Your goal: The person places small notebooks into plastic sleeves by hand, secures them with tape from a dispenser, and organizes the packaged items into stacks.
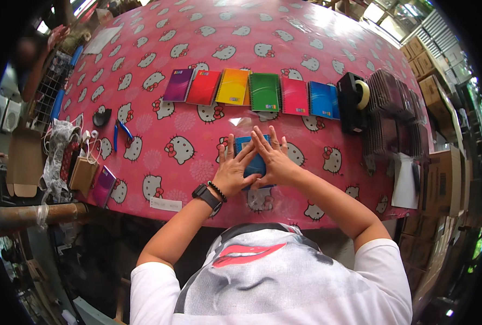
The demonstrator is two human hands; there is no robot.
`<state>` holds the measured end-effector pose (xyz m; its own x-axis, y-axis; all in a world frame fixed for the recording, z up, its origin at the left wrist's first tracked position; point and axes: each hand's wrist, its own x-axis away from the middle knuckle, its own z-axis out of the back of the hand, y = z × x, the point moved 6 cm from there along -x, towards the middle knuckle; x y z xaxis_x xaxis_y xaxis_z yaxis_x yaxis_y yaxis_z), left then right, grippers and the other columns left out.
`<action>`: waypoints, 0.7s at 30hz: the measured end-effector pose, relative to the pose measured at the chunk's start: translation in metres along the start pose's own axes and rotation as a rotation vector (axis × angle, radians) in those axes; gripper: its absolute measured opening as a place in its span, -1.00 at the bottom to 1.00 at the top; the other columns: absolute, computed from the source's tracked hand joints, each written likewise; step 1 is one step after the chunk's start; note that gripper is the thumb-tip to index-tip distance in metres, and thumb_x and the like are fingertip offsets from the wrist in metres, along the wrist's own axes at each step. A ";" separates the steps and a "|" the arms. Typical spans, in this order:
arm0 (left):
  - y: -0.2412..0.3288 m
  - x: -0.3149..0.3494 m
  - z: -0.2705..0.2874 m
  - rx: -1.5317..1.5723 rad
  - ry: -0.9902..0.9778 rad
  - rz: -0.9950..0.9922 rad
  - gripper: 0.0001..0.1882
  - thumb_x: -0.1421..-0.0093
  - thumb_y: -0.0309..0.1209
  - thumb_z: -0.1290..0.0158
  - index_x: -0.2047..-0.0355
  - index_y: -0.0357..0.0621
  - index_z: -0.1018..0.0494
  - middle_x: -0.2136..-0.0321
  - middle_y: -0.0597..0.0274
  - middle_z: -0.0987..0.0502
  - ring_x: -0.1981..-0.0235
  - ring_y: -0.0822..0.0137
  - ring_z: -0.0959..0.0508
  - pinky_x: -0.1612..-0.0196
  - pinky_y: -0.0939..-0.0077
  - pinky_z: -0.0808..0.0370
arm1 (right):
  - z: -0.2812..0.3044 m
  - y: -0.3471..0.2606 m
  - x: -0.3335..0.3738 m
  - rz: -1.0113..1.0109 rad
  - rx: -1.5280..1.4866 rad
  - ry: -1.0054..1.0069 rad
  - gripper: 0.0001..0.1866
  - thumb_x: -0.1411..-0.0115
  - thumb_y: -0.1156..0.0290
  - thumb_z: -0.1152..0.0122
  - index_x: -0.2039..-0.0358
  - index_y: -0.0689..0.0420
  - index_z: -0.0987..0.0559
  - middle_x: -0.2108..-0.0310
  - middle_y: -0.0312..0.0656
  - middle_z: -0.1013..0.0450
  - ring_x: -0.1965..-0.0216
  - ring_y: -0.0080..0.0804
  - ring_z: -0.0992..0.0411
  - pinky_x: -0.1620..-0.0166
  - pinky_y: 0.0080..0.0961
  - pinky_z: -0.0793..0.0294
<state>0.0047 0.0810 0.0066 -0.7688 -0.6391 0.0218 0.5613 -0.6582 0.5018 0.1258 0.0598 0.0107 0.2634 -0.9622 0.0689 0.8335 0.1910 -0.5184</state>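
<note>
So both hands are down on a blue notebook (258,162) lying by the middle of the table's near edge. The left hand (233,169) is open with its fingers fanned out, and the right hand (275,160) is spread flat too, fingertips almost meeting the left's; they're laid over the notebook rather than wrapped around it. Just beyond, toward the far edge of the pink table (208,154), there's a neat row: purple notebook (178,85), red notebook (203,88), yellow notebook (232,86), green notebook (264,92), pink notebook (294,96) and a second blue one (321,99). A black tape dispenser (351,108) stands right beside that, then notebook stacks (384,130) along the right edge. Blue-handled pliers (123,130) sit toward the left edge.
</note>
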 end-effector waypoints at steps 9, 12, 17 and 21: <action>-0.009 -0.001 0.000 -0.007 0.007 0.014 -0.17 0.00 0.17 -0.02 -0.25 0.31 -0.05 -0.31 0.51 0.09 -0.33 0.01 0.38 -0.22 -0.24 0.36 | 0.018 -0.036 0.082 0.238 0.092 0.140 -0.18 0.26 0.22 -0.43 -0.09 0.00 -0.33 -0.22 -0.03 -0.09 -0.27 -0.04 0.02 -0.19 0.01 -0.02; -0.010 0.004 0.002 -0.015 0.014 0.044 -0.15 0.02 0.24 0.00 -0.25 0.32 -0.05 -0.31 0.50 0.08 -0.33 0.01 0.38 -0.23 -0.21 0.36 | 0.113 0.084 0.098 -0.170 0.025 0.894 -0.51 0.04 0.36 -0.23 0.06 0.19 -0.43 0.01 0.04 -0.32 -0.03 -0.05 -0.28 -0.06 -0.21 -0.26; -0.002 -0.003 0.002 0.000 0.011 0.006 -0.15 0.03 0.24 0.00 -0.25 0.32 -0.06 -0.31 0.50 0.07 -0.33 0.02 0.37 -0.23 -0.21 0.36 | 0.173 0.259 0.134 -0.876 -0.048 1.036 -0.58 -0.11 0.17 -0.13 0.20 0.30 -0.53 0.24 0.12 -0.49 0.15 -0.02 -0.46 0.07 -0.29 -0.38; 0.000 -0.004 0.005 -0.005 0.001 0.019 -0.16 0.02 0.21 -0.02 -0.25 0.30 -0.07 -0.31 0.48 0.06 -0.33 0.01 0.37 -0.23 -0.22 0.35 | 0.172 0.284 0.125 -1.036 -0.395 0.887 -0.62 -0.06 0.15 -0.21 0.40 0.28 -0.59 0.45 -0.01 -0.52 0.37 -0.18 -0.49 0.23 -0.35 -0.40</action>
<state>0.0063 0.0853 0.0106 -0.7577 -0.6519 0.0306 0.5774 -0.6477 0.4971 0.4791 0.0276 0.0180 -0.8838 -0.4599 0.0860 0.2309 -0.5885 -0.7748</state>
